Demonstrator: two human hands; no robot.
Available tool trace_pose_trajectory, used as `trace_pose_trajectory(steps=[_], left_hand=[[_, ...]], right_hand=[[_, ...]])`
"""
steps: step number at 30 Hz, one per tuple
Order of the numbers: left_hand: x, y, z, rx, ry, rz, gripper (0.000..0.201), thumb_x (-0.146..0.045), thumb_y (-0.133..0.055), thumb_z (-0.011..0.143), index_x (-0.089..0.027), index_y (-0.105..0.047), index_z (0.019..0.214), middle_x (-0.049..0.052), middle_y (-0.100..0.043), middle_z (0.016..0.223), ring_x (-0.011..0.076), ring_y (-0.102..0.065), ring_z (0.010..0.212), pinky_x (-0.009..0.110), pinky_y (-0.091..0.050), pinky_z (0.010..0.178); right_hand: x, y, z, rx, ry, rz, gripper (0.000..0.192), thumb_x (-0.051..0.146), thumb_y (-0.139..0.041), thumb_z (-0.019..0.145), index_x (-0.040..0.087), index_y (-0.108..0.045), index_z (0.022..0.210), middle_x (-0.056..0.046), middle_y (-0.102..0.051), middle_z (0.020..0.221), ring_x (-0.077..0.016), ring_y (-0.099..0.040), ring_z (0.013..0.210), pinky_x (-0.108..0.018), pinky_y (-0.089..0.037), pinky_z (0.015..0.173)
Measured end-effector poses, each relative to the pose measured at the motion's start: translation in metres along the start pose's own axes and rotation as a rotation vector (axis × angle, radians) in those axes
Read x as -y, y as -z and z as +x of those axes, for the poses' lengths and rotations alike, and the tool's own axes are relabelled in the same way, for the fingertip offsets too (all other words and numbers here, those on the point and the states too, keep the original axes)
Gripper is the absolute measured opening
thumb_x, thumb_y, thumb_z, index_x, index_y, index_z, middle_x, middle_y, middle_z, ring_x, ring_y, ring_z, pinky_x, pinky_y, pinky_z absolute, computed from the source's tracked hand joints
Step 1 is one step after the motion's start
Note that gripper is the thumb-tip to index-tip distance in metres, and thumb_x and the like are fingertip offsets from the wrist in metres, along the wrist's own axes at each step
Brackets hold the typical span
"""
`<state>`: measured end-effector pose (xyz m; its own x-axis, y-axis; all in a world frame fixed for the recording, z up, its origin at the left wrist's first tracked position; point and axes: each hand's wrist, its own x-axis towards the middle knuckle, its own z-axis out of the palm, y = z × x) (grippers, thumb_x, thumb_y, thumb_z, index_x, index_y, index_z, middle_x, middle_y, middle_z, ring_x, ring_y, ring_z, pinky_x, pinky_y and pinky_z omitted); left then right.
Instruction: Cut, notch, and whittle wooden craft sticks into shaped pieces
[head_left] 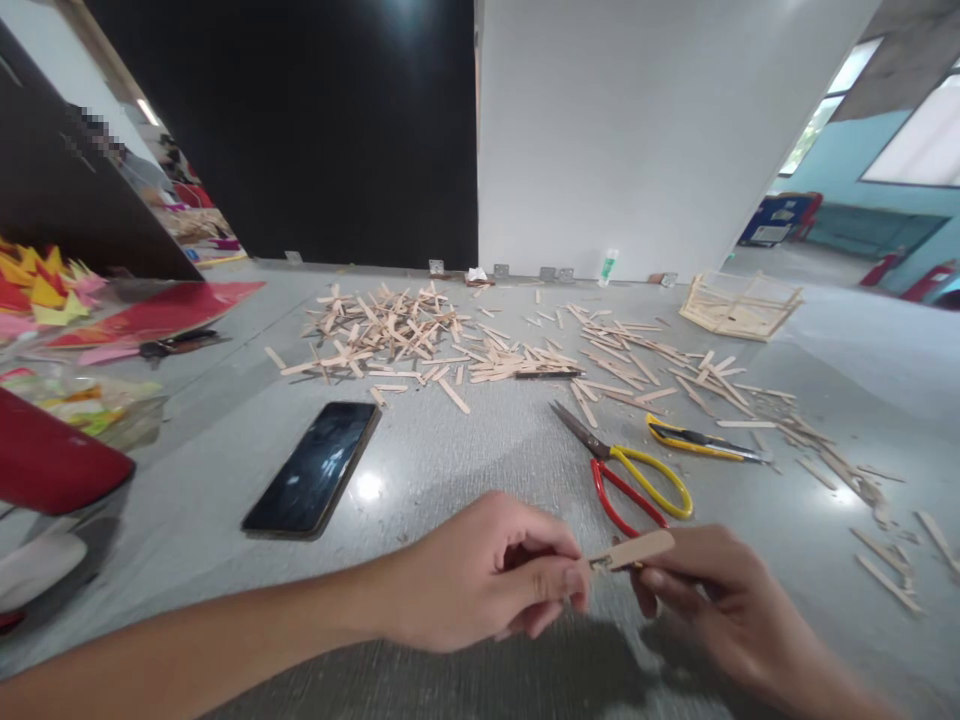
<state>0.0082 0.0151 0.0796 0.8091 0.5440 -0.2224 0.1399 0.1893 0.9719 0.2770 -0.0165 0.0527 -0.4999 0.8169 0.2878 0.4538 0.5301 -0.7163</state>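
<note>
My left hand (480,580) pinches one end of a flat wooden craft stick (637,549) between thumb and fingers, low in the head view. The stick's rounded end points right, and its surface looks rough or split near my left fingertips. My right hand (724,595) is closed at the other end, its thumb and index finger under and beside the stick. Something small and dark shows under the stick, too small to name. Just beyond lie scissors (600,450) with one red and one yellow handle, blades partly apart. A yellow utility knife (701,440) rests to their right.
Loose craft sticks (390,325) are heaped across the table's back and scattered right. A phone (315,470) lies left. A stick frame (742,303) stands back right, a glue stick (608,267) by the partition (637,130). Red (56,450) and folded-paper items (45,285) sit far left.
</note>
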Motion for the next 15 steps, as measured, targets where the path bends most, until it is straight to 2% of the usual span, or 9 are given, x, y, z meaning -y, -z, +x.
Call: trace_pose_trajectory(steps=[2, 5, 8, 11, 13, 15], left_hand=[[0.000, 0.000, 0.000, -0.058, -0.008, 0.030, 0.033, -0.044, -0.059, 0.106, -0.016, -0.065, 0.089, -0.004, -0.054, 0.064, 0.0072, -0.045, 0.051, 0.017, -0.035, 0.049], [0.000, 0.001, 0.001, -0.144, -0.038, 0.042, 0.033, -0.041, -0.058, 0.106, -0.016, -0.065, 0.086, -0.005, -0.055, 0.061, 0.0066, -0.045, 0.048, 0.018, -0.034, 0.048], [-0.001, 0.001, 0.001, -0.246, -0.078, 0.035, 0.035, -0.042, -0.056, 0.107, -0.015, -0.064, 0.087, -0.004, -0.058, 0.063, 0.0061, -0.047, 0.048, 0.018, -0.036, 0.049], [-0.001, 0.002, 0.002, -0.344, -0.120, 0.018, 0.037, -0.046, -0.052, 0.109, -0.015, -0.063, 0.093, -0.003, -0.059, 0.069, 0.0067, -0.053, 0.052, 0.018, -0.038, 0.050], [-0.002, 0.003, 0.003, -0.394, -0.143, 0.010, 0.036, -0.045, -0.050, 0.109, -0.014, -0.063, 0.098, -0.003, -0.060, 0.071, 0.0081, -0.055, 0.054, 0.019, -0.039, 0.050], [-0.003, 0.004, 0.005, -0.426, -0.164, 0.001, 0.033, -0.042, -0.049, 0.110, -0.013, -0.063, 0.102, -0.001, -0.061, 0.073, 0.0097, -0.058, 0.056, 0.020, -0.042, 0.050]], right_hand=[[-0.004, 0.006, -0.001, -0.030, 0.008, -0.049, 0.031, 0.031, -0.053, 0.108, 0.020, -0.079, 0.095, 0.001, -0.068, 0.059, -0.0130, -0.063, 0.052, -0.023, -0.048, 0.056], [-0.013, 0.015, -0.002, -0.095, -0.020, -0.171, 0.028, 0.022, -0.051, 0.106, 0.020, -0.078, 0.114, 0.002, -0.071, 0.063, -0.0123, -0.065, 0.051, -0.022, -0.051, 0.054], [-0.017, 0.018, 0.001, -0.028, -0.022, -0.425, 0.029, 0.021, -0.051, 0.106, 0.022, -0.075, 0.123, -0.004, -0.080, 0.086, -0.0179, -0.075, 0.069, -0.028, -0.059, 0.063], [-0.006, 0.015, 0.001, -0.020, 0.076, -0.635, 0.031, 0.021, -0.049, 0.105, 0.020, -0.076, 0.121, -0.012, -0.081, 0.104, -0.0296, -0.078, 0.092, -0.044, -0.066, 0.076], [0.009, 0.012, -0.005, -0.068, 0.125, -0.621, 0.032, 0.023, -0.050, 0.104, 0.022, -0.075, 0.124, -0.015, -0.078, 0.115, -0.0349, -0.075, 0.106, -0.049, -0.066, 0.084], [0.026, 0.009, -0.016, -0.031, 0.086, -0.448, 0.032, 0.027, -0.058, 0.104, 0.032, -0.070, 0.134, -0.012, -0.075, 0.126, -0.0317, -0.072, 0.114, -0.045, -0.065, 0.089]])
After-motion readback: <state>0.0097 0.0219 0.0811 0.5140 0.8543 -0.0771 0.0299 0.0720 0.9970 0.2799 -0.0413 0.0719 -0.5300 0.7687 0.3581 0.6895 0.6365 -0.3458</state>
